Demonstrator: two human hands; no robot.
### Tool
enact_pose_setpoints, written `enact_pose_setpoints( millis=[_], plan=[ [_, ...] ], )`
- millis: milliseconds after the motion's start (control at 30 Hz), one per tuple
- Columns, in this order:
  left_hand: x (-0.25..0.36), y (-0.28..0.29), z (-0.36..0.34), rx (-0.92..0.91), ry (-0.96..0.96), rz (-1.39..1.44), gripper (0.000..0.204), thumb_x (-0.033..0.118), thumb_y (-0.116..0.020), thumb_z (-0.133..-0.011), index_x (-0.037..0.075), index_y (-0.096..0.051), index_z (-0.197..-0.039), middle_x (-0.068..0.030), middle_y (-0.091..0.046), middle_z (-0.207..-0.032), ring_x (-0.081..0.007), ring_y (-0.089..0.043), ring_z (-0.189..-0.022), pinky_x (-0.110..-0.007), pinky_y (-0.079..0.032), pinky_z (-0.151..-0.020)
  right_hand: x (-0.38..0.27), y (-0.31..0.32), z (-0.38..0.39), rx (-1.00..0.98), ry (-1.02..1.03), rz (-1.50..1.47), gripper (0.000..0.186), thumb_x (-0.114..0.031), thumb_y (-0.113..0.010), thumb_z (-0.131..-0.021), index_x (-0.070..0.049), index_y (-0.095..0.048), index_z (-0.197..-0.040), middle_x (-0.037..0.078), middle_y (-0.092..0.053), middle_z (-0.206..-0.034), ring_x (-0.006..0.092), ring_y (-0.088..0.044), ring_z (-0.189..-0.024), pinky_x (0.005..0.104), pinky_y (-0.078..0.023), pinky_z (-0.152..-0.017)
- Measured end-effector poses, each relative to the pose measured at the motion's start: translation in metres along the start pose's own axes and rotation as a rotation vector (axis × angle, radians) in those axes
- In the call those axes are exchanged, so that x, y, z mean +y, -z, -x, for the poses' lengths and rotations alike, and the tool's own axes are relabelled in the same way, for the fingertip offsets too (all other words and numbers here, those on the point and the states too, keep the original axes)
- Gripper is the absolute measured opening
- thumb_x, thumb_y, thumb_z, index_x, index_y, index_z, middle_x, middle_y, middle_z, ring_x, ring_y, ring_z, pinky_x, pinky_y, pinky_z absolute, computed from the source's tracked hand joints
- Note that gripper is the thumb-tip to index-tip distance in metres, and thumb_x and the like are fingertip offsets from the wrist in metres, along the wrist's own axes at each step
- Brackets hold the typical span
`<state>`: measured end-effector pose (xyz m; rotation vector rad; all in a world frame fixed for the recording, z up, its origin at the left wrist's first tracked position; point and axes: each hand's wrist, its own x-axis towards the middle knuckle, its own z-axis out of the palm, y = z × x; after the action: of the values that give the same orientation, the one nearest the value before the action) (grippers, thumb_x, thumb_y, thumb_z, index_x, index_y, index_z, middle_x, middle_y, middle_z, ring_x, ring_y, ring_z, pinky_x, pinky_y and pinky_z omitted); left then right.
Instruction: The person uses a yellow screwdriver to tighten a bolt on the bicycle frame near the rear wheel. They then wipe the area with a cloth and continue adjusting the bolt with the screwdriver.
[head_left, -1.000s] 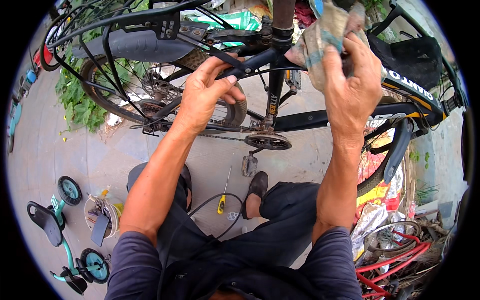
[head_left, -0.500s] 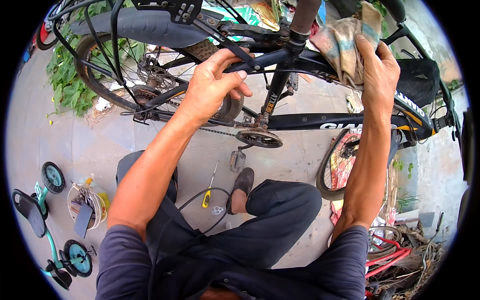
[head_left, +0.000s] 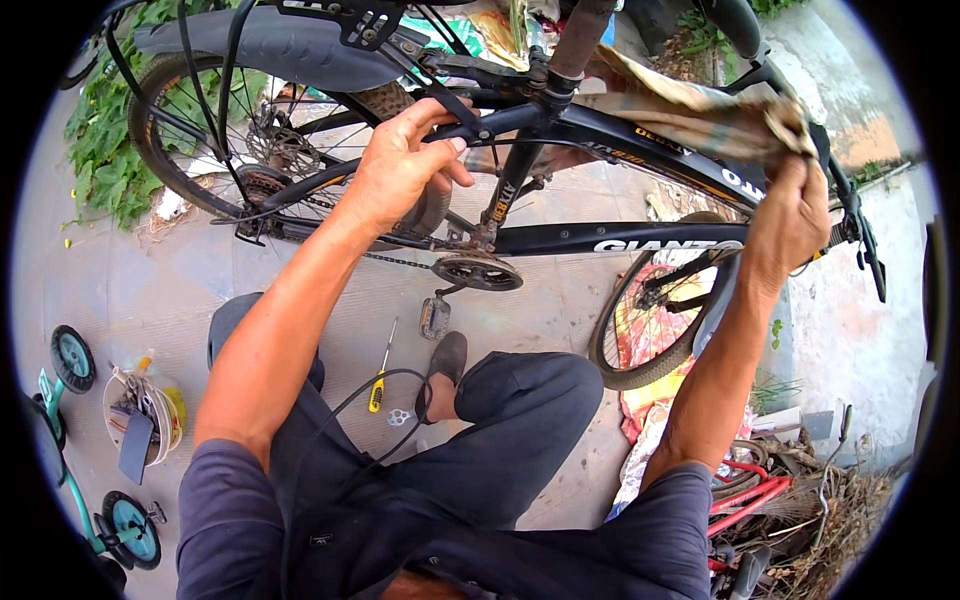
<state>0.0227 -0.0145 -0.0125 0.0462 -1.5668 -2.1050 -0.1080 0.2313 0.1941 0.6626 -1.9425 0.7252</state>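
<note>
A black mountain bike [head_left: 575, 238] stands across the upper part of the view, with its front wheel [head_left: 612, 350] at the right. My left hand [head_left: 402, 168] is closed round the bike's frame tube behind the seat post, its thumb on the near side. At the right, my right hand [head_left: 790, 220] pinches one end of a worn beige checked rag [head_left: 690, 118]. The rag stretches leftward from my fingers along the top tube to behind the seat post. Its far end is partly hidden by the frame.
On the paving lie a yellow-handled screwdriver [head_left: 377, 393] and a small metal spanner plate [head_left: 399, 417]. A tool bucket [head_left: 158, 405] and a teal children's bike [head_left: 75, 490] stand at the left. A dark cable [head_left: 345, 415] loops over my leg. Red tubing [head_left: 755, 493] and dry twigs lie lower right.
My right hand has moved right and slightly down toward the handlebar. The bunched rag is now drawn out long. My left hand keeps its hold on the frame. The whole view has shifted slightly.
</note>
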Motion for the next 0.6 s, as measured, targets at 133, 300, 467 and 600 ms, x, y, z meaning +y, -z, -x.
enact_pose_setpoints(
  millis=[133, 300, 467, 600],
  plan=[
    [0.002, -0.008, -0.001, -0.004, -0.011, 0.017, 0.039, 0.012, -0.056, -0.089, 0.002, -0.055, -0.126, -0.0120, -0.061, -0.119, -0.0122, -0.067, -0.075, -0.022, -0.049, -0.063, 0.021, 0.053, -0.031, 0.131, -0.376, -0.748, 0.029, -0.010, -0.039, -0.100, 0.009, -0.050, -0.118, 0.021, -0.062, -0.109, 0.0331, -0.067, -0.089, 0.0443, -0.058, -0.083],
    [0.000, -0.002, -0.002, 0.006, -0.007, -0.017, 0.037, 0.012, -0.055, -0.089, 0.003, -0.056, -0.124, -0.0110, -0.061, -0.119, -0.0119, -0.066, -0.074, -0.021, -0.049, -0.062, 0.049, 0.118, -0.060, 0.393, -0.270, -0.909, 0.032, -0.015, -0.034, -0.102, 0.009, -0.051, -0.115, 0.023, -0.059, -0.118, 0.0346, -0.062, -0.102, 0.0503, -0.051, -0.094],
    [-0.002, -0.005, -0.001, 0.005, -0.030, -0.005, 0.036, 0.013, -0.055, -0.089, 0.003, -0.056, -0.124, -0.0109, -0.061, -0.119, -0.0119, -0.066, -0.074, -0.021, -0.049, -0.062, 0.122, 0.162, -0.056, 0.002, -0.432, -1.621, 0.030, -0.014, -0.037, -0.102, 0.008, -0.055, -0.111, 0.021, -0.064, -0.111, 0.0317, -0.064, -0.099, 0.0484, -0.053, -0.090],
    [-0.005, -0.007, -0.002, 0.011, -0.042, -0.009, 0.037, 0.013, -0.056, -0.089, 0.001, -0.055, -0.124, -0.0119, -0.060, -0.121, -0.0122, -0.067, -0.074, -0.021, -0.049, -0.062, 0.160, 0.228, -0.079, 0.486, -0.162, -1.280, 0.028, -0.015, -0.037, -0.100, 0.005, -0.056, -0.105, 0.021, -0.064, -0.104, 0.0335, -0.064, -0.096, 0.0493, -0.054, -0.088]
  ],
)
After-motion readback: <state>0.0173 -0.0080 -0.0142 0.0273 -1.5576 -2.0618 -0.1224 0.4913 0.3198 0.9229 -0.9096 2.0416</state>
